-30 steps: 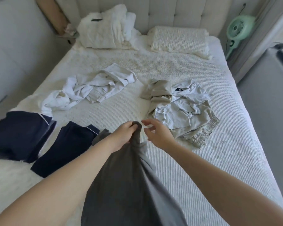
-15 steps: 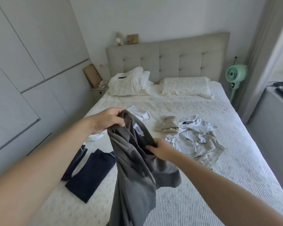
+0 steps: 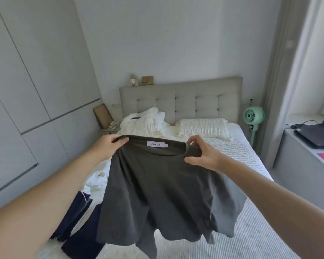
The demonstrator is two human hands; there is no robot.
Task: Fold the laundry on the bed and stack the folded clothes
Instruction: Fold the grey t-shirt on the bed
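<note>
A dark grey T-shirt hangs spread out in the air above the bed, its white neck label facing me. My left hand grips the left shoulder beside the collar. My right hand pinches the right shoulder at the collar's other end. Two folded navy garments lie on the bed's left side, partly behind my left arm and the shirt. A crumpled white garment shows beyond them. The shirt hides the pile of pale clothes in the bed's middle.
White bedding and a pillow lie at the headboard. A green fan stands right of the bed. A desk with a laptop is at far right. Wardrobe doors line the left wall.
Both hands lifted the grey shirt off the bed, found its shoulders and spread it out flat in the air. My view tilted up toward the headboard and wall.
</note>
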